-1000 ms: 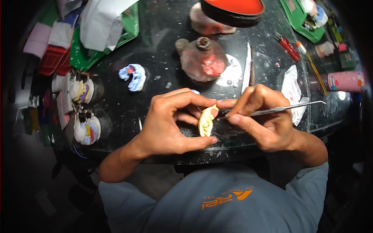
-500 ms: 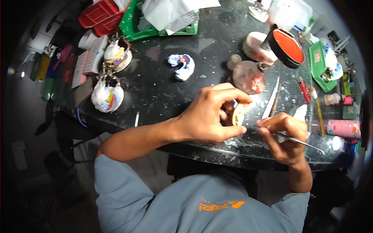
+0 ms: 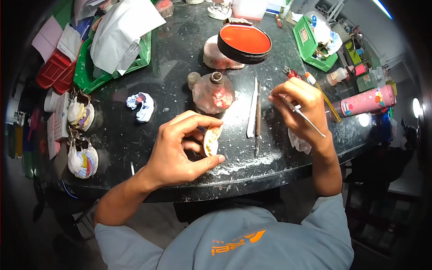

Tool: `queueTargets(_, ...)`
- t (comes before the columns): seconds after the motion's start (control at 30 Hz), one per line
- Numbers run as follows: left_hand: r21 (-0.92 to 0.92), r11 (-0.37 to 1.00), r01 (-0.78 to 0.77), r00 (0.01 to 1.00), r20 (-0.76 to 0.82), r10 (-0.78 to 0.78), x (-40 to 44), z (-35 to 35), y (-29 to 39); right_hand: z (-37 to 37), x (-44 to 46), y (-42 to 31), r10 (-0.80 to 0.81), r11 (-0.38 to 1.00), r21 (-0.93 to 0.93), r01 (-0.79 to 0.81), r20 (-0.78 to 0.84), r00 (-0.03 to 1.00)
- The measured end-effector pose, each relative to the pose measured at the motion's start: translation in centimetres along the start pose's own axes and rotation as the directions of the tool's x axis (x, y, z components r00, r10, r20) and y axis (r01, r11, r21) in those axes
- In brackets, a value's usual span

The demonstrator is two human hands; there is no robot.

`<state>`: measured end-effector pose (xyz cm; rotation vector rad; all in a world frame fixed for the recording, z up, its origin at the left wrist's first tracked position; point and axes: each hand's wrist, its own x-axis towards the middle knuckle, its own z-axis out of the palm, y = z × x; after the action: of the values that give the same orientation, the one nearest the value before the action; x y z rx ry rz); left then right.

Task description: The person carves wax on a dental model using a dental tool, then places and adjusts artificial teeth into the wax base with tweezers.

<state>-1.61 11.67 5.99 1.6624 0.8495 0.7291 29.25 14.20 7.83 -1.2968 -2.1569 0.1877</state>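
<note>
Between the thumb and fingers of my left hand [image 3: 180, 148] is a yellow dental model [image 3: 210, 141], held on edge above the table's front part. My right hand [image 3: 302, 110] is raised to the right, its fingers closed round a thin metal tool [image 3: 307, 119]. A glass burner [image 3: 213, 93] with pink contents stands beyond the model. Right of it lie a white-bladed knife [image 3: 253, 108] and a slim brown-handled tool [image 3: 258, 112]. A black round pan of red wax [image 3: 245, 41] is further back.
A blue dental model [image 3: 141, 107] sits left of the burner. Two mounted models [image 3: 83, 158] stand at the left edge. Green trays [image 3: 85, 75] hold papers and parts. A pink bottle [image 3: 368, 101] lies at the right, near a crumpled tissue [image 3: 299, 143].
My right hand has lifted away from the yellow model, out to the right and further back, still with the metal tool. My left hand keeps its hold. The camera view has shifted.
</note>
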Motion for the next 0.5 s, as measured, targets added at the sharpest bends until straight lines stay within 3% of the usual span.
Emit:
queueTargets(0.13,-0.036,0.999,0.030,1.000,0.009,-0.029,-0.1,0.0,0.0,-0.3,0.1,2.6,-0.108,0.988,-0.106,0.114,0.054,0.993)
queueTargets(0.3,-0.124,0.989,0.079,0.997,0.021,-0.077,-0.1,0.1,0.0,0.0,-0.6,3.2,-0.053,0.985,-0.153,0.082,0.187,0.981)
queueTargets(0.37,-0.048,0.998,-0.046,0.998,-0.055,0.043,0.1,0.4,-0.8,0.1,-0.5,2.8,-0.082,0.981,-0.157,0.112,0.185,0.979)
queueTargets(0.5,0.066,0.993,-0.102,0.994,-0.020,0.104,-0.1,-0.1,-1.0,0.1,-0.7,2.3,-0.014,0.975,-0.213,0.061,0.215,0.977)
